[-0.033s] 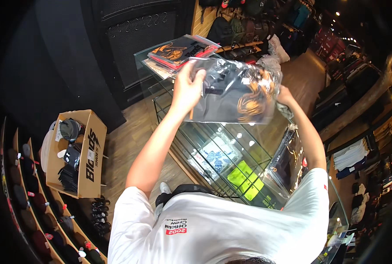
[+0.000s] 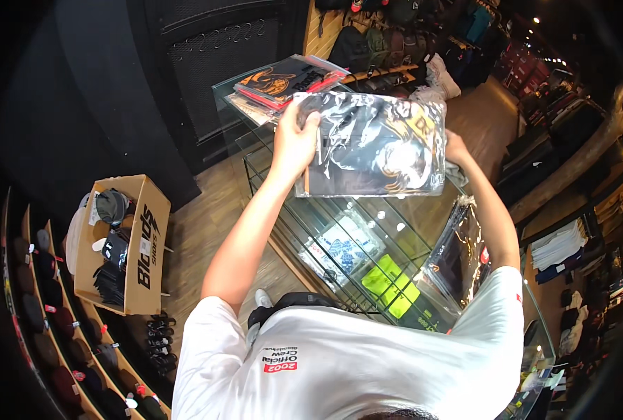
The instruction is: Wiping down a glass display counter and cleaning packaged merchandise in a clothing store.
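Over the glass counter [image 2: 283,231] I hold up a folded black T-shirt in a clear plastic bag [image 2: 353,157], with a gold-orange print partly lost in glare. My left hand [image 2: 296,140] grips its left edge, thumb on top and fingers beneath. At the bag's right edge is my right hand [image 2: 455,148], closed round a grey cloth [image 2: 456,173] that hangs below it; some of its fingers are hidden behind the bag. Just beyond my left hand, a stack of bagged black shirts [image 2: 283,80] lies on the counter's far end.
Under the glass lie a white-and-blue bagged shirt [image 2: 343,245] and a neon yellow one [image 2: 390,287]. More bagged dark garments [image 2: 451,259] rest near my right forearm. To the left stand a cardboard box [image 2: 154,245] of goods and shelves of caps [image 2: 63,315].
The bagged T-shirt has tilted slightly, so the glare has shifted and more of the gold print shows at its upper right. My right hand has shifted slightly at the bag's edge.
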The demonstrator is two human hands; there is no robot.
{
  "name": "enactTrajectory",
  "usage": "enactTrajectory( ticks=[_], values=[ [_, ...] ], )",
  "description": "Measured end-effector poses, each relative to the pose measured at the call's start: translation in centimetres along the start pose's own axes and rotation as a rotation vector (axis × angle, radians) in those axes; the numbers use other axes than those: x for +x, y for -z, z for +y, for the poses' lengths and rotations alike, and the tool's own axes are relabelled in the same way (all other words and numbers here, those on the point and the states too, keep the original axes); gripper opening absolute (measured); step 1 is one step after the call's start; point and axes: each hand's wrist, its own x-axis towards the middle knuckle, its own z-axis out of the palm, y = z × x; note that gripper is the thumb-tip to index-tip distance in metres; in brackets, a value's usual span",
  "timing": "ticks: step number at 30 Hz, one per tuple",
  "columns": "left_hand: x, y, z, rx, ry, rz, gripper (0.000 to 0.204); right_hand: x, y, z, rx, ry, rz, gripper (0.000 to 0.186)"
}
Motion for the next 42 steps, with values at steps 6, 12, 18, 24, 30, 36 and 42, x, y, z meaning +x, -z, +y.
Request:
enactTrajectory(
  ticks=[6, 12, 18, 24, 30, 36, 42],
  values=[
    [-2.6, 0.8, -8.7, 0.474, 0.155, 0.096, 0.081, 0.2, 3.7, 1.1, 0.039, -0.004, 0.260, 0.051],
    [-4.2, 3.9, -8.7, 0.989, -0.247, -0.351, 0.075, -4.9, -0.9, -12.4, 0.183, 0.358, 0.296, 0.052],
    [-5.0, 4.9, -7.9, 1.051, 0.020, -0.399, 0.115, -7.7, -9.5, -24.6, 0.143, 0.725, -0.020, 0.053],
    [-5.9, 3.9, -8.9, 1.171, 0.029, -0.367, 0.121, -2.9, -13.2, -21.5, -0.107, 0.683, 0.035, 0.058],
    [-6.0, 4.3, -8.8, 1.104, 0.014, -0.366, 0.121, 4.1, -10.6, -11.3, -0.449, 0.230, 0.181, 0.056],
    [-3.3, 8.2, -10.0, 0.856, -0.171, -0.350, 0.048, -2.0, -11.4, -23.0, 0.133, 0.656, 0.189, 0.053],
    [-1.7, 8.3, -10.7, 0.786, -0.238, -0.247, 0.035, -5.6, -12.4, -27.9, 0.017, 0.659, -0.024, 0.050]
  ],
)
